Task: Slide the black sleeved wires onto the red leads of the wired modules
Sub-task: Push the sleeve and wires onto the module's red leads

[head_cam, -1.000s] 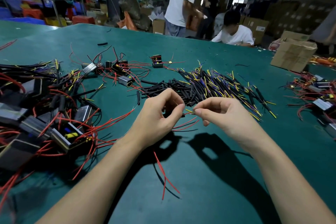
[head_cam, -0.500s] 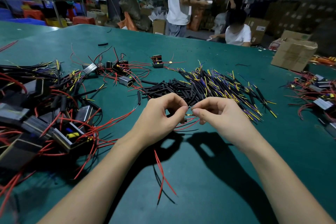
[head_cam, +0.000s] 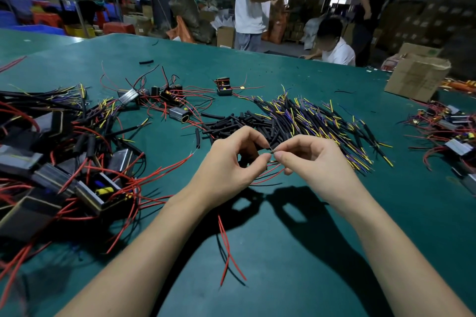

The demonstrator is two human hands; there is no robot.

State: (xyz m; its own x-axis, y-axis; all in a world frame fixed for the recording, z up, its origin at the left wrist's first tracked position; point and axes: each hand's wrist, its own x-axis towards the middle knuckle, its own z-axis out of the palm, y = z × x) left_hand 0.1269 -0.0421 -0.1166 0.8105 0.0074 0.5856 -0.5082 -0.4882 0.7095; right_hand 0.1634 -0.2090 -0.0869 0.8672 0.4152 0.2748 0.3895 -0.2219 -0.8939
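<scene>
Pinching thin, limp red insulated leads (head_cam: 268,175) near their bare tips between left hand (head_cam: 226,167) and right hand (head_cam: 313,162) fingertips, just above the green matte table (head_cam: 296,252), probably feeding light, floppy, matte black sleeved wires (head_cam: 309,121), heaped just beyond.

Wire tips pinched between left hand (head_cam: 226,167) and right hand (head_cam: 313,162) too small to resolve; module pile (head_cam: 51,162) at 9 o'clock cut by edge.

Left hand (head_cam: 226,170) and right hand (head_cam: 311,162) pinch one wire end (head_cam: 272,152).
</scene>
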